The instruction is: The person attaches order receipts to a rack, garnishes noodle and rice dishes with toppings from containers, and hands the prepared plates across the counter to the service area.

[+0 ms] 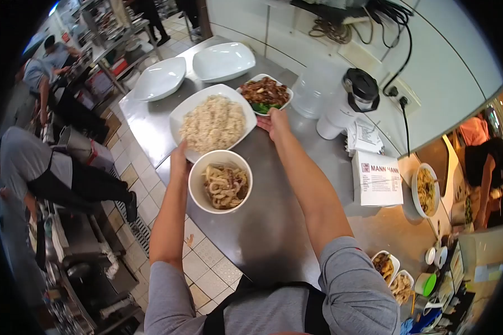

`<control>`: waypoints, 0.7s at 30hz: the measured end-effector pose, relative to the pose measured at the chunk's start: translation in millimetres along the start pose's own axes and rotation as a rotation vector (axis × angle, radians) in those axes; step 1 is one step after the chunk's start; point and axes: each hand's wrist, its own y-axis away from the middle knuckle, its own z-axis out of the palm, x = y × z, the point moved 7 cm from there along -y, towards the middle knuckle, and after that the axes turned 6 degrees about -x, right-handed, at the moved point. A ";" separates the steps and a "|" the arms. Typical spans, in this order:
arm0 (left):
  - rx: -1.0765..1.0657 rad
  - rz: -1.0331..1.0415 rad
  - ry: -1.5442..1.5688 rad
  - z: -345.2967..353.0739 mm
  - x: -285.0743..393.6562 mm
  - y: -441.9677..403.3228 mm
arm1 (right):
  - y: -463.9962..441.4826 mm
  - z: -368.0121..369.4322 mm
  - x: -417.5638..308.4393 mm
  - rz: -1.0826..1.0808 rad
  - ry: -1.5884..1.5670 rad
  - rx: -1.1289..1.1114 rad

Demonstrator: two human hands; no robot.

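Note:
My left hand (180, 156) is at the lower left rim of a white plate of fried rice (213, 123), its fingers partly hidden beneath the plate and behind a tub. My right hand (274, 124) is at the near edge of a small white dish of saucy meat and broccoli (264, 94), thumb by the rim and fingers low, close to the rice plate's right corner. Nearer to me, a round white paper tub (221, 181) holds pale strips of food and overlaps the rice plate in view.
Two white plates (223, 61) lie at the back of the steel table (262, 223). On the right are clear plastic containers (314, 92), a white bottle (335, 117), a printed paper box (377, 178) and a noodle bowl (426, 191). Several people work at the left; another is at the right.

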 end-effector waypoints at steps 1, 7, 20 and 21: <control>0.000 0.001 0.005 0.7 1.5 0.8 | -3.8 -1.7 2.0 0.030 0.027 0.000; 0.034 0.064 -0.082 -45.2 25.5 -7.7 | 56.4 -26.1 -30.9 -0.010 0.080 -0.091; 0.166 0.383 -0.339 -38.9 153.9 167.7 | 525.0 -224.8 -150.5 -0.028 0.133 -0.035; 0.195 0.403 -0.368 -21.0 145.0 210.1 | 570.4 -247.0 -157.0 -0.036 0.153 0.031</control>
